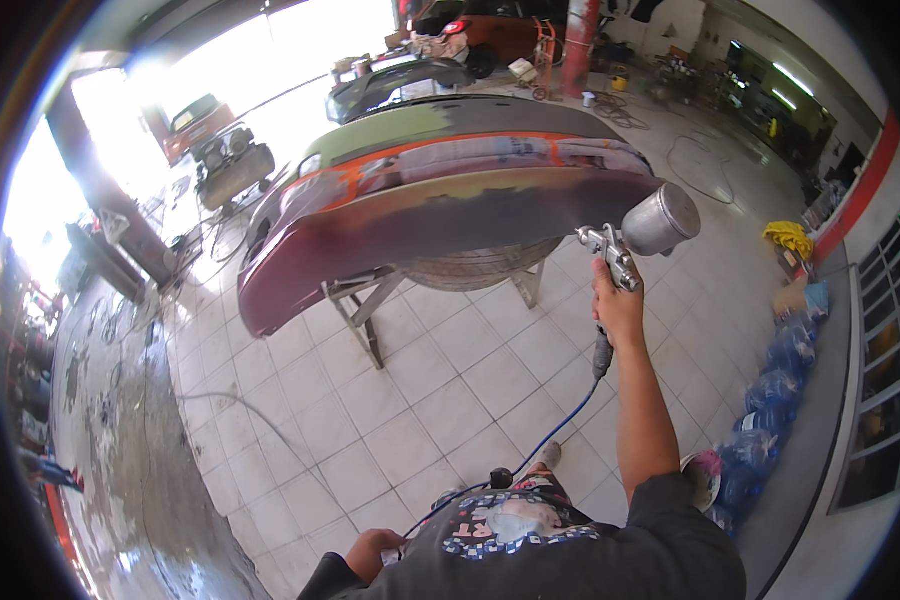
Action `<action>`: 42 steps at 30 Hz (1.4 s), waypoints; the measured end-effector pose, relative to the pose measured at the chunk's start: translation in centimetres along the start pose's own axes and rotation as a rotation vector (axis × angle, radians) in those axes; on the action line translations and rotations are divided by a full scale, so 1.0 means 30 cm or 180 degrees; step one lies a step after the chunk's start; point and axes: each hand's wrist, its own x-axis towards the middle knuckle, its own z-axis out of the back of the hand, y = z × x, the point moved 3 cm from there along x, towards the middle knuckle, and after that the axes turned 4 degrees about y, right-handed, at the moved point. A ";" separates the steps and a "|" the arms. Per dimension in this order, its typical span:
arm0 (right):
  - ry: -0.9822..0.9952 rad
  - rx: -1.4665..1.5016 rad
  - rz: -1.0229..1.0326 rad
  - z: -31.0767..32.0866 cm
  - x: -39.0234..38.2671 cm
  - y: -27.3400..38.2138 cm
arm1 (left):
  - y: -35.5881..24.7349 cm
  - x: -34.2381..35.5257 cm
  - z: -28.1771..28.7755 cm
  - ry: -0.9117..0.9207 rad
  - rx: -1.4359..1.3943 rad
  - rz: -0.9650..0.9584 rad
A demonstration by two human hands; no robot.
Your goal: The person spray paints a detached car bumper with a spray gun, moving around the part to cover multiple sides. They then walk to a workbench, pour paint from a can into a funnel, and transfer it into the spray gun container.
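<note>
My right hand (pixel 618 305) grips a silver spray gun (pixel 612 255) with a metal cup (pixel 660 218) on top; a blue air hose (pixel 570 420) runs from its handle. The gun points left at the right end of a car bumper (pixel 390 240), painted dark maroon and grey, resting across a stand (pixel 370 300). Behind its lower band run orange tape and masking, with a green-and-grey upper section. My left hand (pixel 375 548) is low by my waist, its fingers closed around the blue hose.
A compressor (pixel 235 170) and red-based pillar (pixel 120 225) stand left; vehicles and a hand truck (pixel 540 70) are at the back. Blue water jugs (pixel 770 400) and a yellow cloth (pixel 790 240) line the right wall. Hoses cross the tiled floor (pixel 450 370).
</note>
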 end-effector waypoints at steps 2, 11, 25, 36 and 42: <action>-0.0017 -0.0378 0.0663 -0.099 -0.019 -0.007 | 0.041 -0.036 -0.016 -0.0070 -0.0051 0.0278; 0.0640 -0.0388 0.1672 -0.537 -0.203 0.093 | 0.306 -0.137 -0.204 0.0069 -0.0303 0.1686; 0.1092 -0.0427 0.1649 -0.624 -0.196 -0.047 | 0.497 -0.122 -0.447 0.0232 -0.0636 0.3072; 0.0286 -0.0402 0.0835 0.032 0.041 -0.239 | 0.317 0.373 -0.326 0.0851 0.0087 0.3267; -0.0156 -0.0466 0.0854 0.357 0.185 -0.342 | 0.182 0.656 -0.273 0.1184 0.0770 0.3020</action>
